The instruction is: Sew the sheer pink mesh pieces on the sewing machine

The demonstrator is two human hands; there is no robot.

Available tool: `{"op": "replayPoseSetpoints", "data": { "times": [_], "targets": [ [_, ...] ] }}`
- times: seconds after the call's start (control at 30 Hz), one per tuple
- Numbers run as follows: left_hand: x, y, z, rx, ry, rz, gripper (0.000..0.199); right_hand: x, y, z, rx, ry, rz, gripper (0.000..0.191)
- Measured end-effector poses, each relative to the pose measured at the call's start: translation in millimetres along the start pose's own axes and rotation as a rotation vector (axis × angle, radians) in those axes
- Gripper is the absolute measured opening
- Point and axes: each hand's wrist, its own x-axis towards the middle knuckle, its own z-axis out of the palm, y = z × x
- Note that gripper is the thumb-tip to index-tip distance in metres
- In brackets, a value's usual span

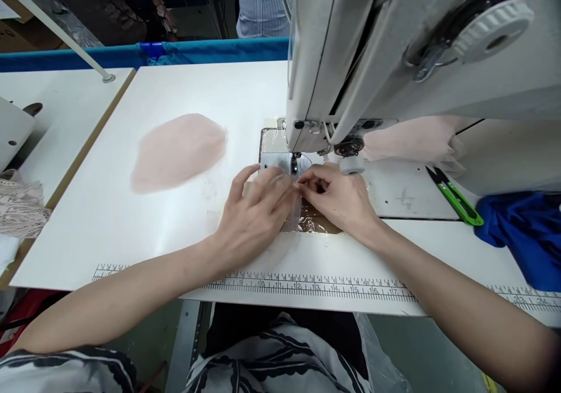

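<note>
My left hand (258, 214) lies palm down beside the needle area of a sewing machine (324, 65), its fingers spread and bent, the fingertips close to the presser foot (295, 162). My right hand (339, 197) is closed in a pinch just right of it, thumb and forefinger together. What the pinch holds is too small to make out. A thin translucent strip (293, 219) shows below my fingers; its upper end is hidden by my hands. Under the needle area are the metal needle plate (274, 160) and a shiny brown taped patch (318, 220).
A pale pink fabric piece (179, 153) lies flat on the white table at left. More pink fabric (412, 138) sits under the machine arm. Green thread snips (458, 197) and blue cloth (521, 235) are at right. A printed ruler (315, 285) runs along the front edge.
</note>
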Motion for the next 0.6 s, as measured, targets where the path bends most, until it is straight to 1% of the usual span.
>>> {"op": "replayPoseSetpoints", "data": {
  "times": [0.07,0.17,0.27,0.33,0.4,0.5,0.6],
  "targets": [
    [-2.9,3.0,-0.8,0.029,-0.048,0.060,0.032,1.8,0.6,-0.3,0.033,-0.012,0.029,0.014],
    [-4.1,4.2,-0.4,0.007,-0.085,0.056,0.031,2.1,1.8,-1.3,0.003,0.009,0.020,0.015],
    [-1.5,0.3,1.8,-0.065,-0.110,0.017,0.030,-2.2,3.0,-4.4,-0.105,0.041,-0.115,0.020],
    [0.9,-3.9,3.7,-0.089,-0.117,-0.002,0.029,-7.0,3.9,-7.2,-0.218,0.027,-0.237,0.027],
    [2.9,-7.8,5.3,-0.085,-0.116,0.001,0.029,-11.8,4.8,-9.6,-0.352,0.012,-0.329,0.032],
    [4.0,-10.8,6.4,-0.042,-0.114,0.020,0.030,-16.8,6.2,-11.1,-0.499,0.031,-0.410,0.034],
    [3.7,-10.8,7.4,0.013,-0.094,0.032,0.030,-18.3,6.7,-10.4,-0.566,0.054,-0.460,0.034]
  ]
}}
